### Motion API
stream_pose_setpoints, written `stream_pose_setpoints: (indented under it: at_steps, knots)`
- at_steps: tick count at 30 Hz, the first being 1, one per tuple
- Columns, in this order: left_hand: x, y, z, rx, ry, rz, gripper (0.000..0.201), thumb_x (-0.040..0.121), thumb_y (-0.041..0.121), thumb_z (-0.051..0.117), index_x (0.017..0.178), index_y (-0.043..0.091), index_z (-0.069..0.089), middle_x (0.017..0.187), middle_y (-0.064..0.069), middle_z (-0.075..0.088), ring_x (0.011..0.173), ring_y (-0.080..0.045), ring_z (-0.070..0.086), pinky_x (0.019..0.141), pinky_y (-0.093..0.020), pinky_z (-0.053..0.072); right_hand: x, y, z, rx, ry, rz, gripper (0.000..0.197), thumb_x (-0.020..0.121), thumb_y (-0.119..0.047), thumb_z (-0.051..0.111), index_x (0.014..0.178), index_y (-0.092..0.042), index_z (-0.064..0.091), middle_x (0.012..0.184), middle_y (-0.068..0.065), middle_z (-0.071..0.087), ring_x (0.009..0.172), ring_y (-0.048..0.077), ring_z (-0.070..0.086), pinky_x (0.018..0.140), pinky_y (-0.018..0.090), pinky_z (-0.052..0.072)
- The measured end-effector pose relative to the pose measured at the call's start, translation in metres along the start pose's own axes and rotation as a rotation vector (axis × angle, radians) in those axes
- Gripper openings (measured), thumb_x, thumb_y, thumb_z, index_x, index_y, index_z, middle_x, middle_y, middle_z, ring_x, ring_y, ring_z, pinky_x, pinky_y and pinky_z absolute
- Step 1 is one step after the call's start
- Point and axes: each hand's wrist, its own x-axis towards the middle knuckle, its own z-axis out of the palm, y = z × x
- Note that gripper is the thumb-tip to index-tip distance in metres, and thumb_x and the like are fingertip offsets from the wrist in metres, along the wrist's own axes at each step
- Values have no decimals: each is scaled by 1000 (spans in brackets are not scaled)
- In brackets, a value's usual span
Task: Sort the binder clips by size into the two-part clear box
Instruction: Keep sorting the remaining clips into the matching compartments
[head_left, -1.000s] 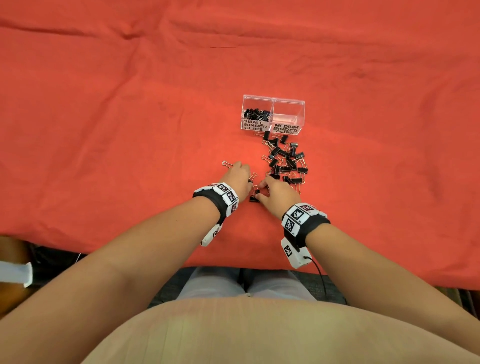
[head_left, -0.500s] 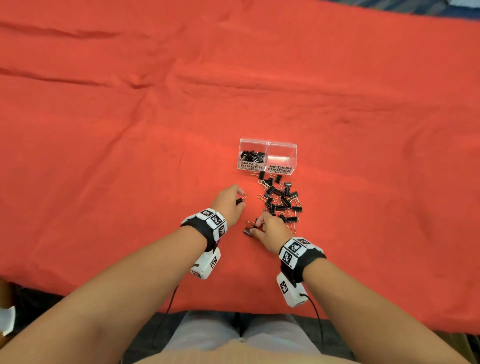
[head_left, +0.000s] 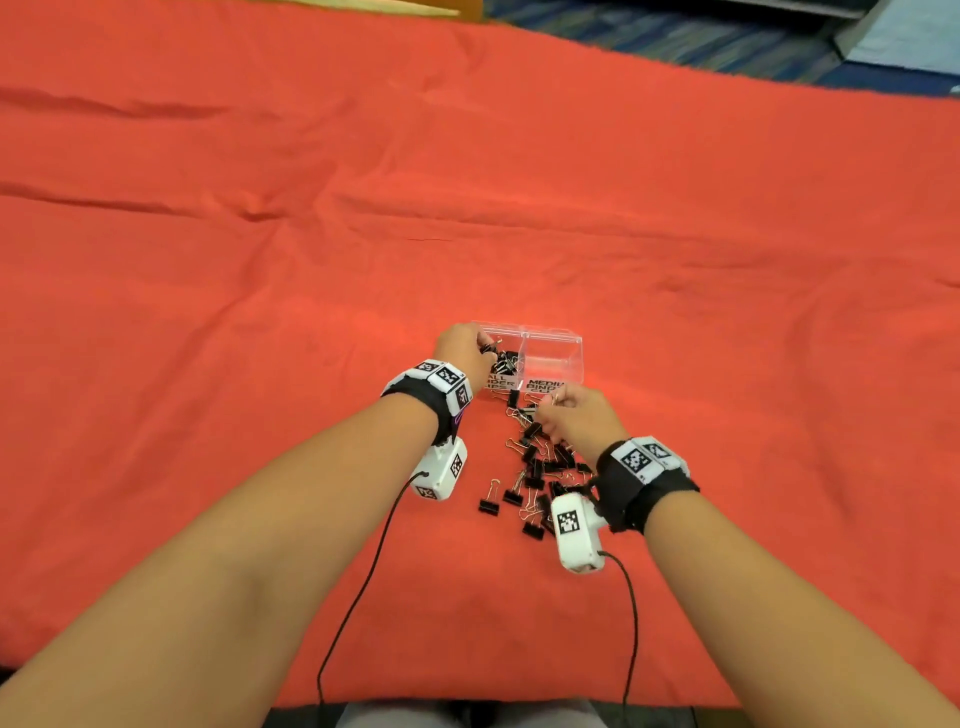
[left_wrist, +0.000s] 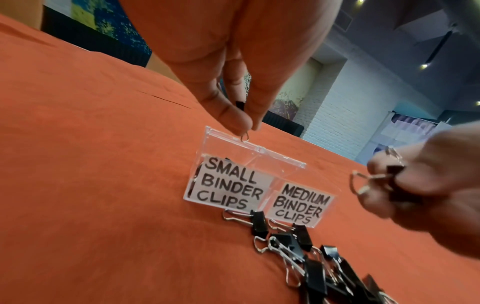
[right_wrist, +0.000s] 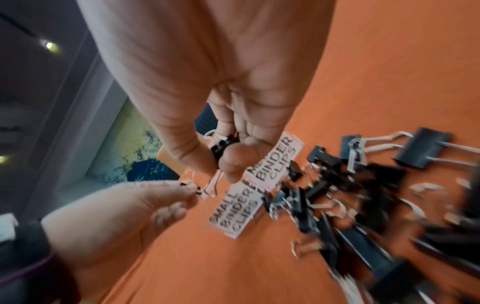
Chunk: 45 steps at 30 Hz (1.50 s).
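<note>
The clear two-part box (head_left: 553, 347) (left_wrist: 249, 152) stands on the red cloth, labelled SMALL BINDER CLIPS on the left and MEDIUM BINDER CLIPS on the right. Small black clips (head_left: 505, 362) lie in its left part; nothing shows in the right part. My left hand (head_left: 485, 345) (left_wrist: 246, 121) pinches a small black clip (left_wrist: 240, 106) above the left part. My right hand (head_left: 551, 410) (right_wrist: 221, 162) grips a black clip (right_wrist: 223, 145) (left_wrist: 392, 181) just in front of the right part. A pile of loose black clips (head_left: 540, 467) (left_wrist: 306, 257) lies before the box.
The red cloth (head_left: 260, 312) covers the whole table, with wrinkles at the left. The table's far edge (head_left: 675, 62) runs along the top, with floor beyond. Wrist cameras with cables hang under both forearms.
Both hands have risen from the near end of the pile and moved forward to the box, each carrying a clip. The head view has tilted so that the box sits lower in frame.
</note>
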Motion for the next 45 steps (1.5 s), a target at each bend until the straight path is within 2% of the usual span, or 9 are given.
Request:
stream_pose_setpoints:
  at_steps: [8, 15, 21, 24, 27, 33, 38, 41, 45]
  knots:
    - [-12, -8, 3, -20, -65, 39, 36, 88, 2, 55, 122, 13, 59, 123, -10, 61, 105, -26, 62, 92, -34, 52, 54, -40, 5, -217, 172, -122, 8, 82, -8, 64, 88, -10, 59, 86, 8, 64, 75, 23, 62, 64, 33, 51]
    - [-72, -41, 29, 107, -236, 155, 20, 86, 2, 54, 102, 9, 65, 109, -9, 60, 98, -24, 59, 90, -32, 48, 69, -54, 24, -374, 127, -199, 32, 83, -10, 63, 115, -9, 61, 113, 6, 67, 98, 22, 64, 85, 32, 52]
    - [-111, -64, 57, 343, -450, 263, 22, 90, 19, 55, 112, 17, 59, 109, -8, 51, 101, -27, 56, 85, -37, 49, 26, -11, 2, -304, 156, -206, 20, 87, -9, 56, 104, -13, 66, 98, 3, 67, 80, 13, 59, 69, 22, 51]
    - [-117, -72, 63, 353, -476, 268, 25, 91, 21, 56, 115, 16, 58, 109, -10, 49, 100, -29, 55, 88, -39, 48, -8, 32, -4, -350, 76, -131, 12, 86, -9, 56, 90, -16, 66, 86, -1, 64, 75, 12, 58, 57, 15, 42]
    - [-116, -77, 59, 359, -444, 268, 25, 91, 17, 54, 116, 13, 57, 111, -11, 49, 101, -31, 55, 88, -39, 48, -34, 72, -5, -415, 22, -59, 11, 83, -8, 57, 83, -17, 64, 77, -1, 60, 69, 14, 56, 52, 17, 38]
    - [-119, -70, 54, 391, -311, 221, 20, 89, 16, 53, 107, 13, 58, 111, -9, 49, 104, -29, 54, 83, -38, 48, -57, 108, 12, -399, -1, -28, 7, 80, -16, 68, 81, -14, 62, 62, -5, 49, 61, 14, 49, 62, 29, 46]
    - [-134, -51, 73, 355, -315, 282, 20, 88, 24, 58, 106, 15, 56, 108, -5, 48, 107, -25, 50, 87, -38, 47, -52, 109, 2, -358, 68, -40, 5, 80, -16, 67, 82, -17, 62, 67, -3, 54, 60, 12, 50, 55, 23, 40]
    - [-139, -47, 87, 355, -360, 317, 25, 90, 25, 57, 113, 14, 55, 111, -6, 48, 110, -24, 47, 85, -37, 45, -45, 110, -12, -383, 103, -46, 11, 81, -8, 62, 87, -18, 63, 72, -1, 55, 65, 16, 52, 61, 23, 42]
    - [-140, -55, 93, 360, -406, 286, 34, 92, 20, 56, 125, 14, 54, 116, -10, 48, 114, -27, 48, 94, -37, 43, -39, 106, -12, -438, 65, -137, 18, 81, -10, 64, 97, -20, 66, 79, 1, 53, 72, 16, 50, 66, 26, 39]
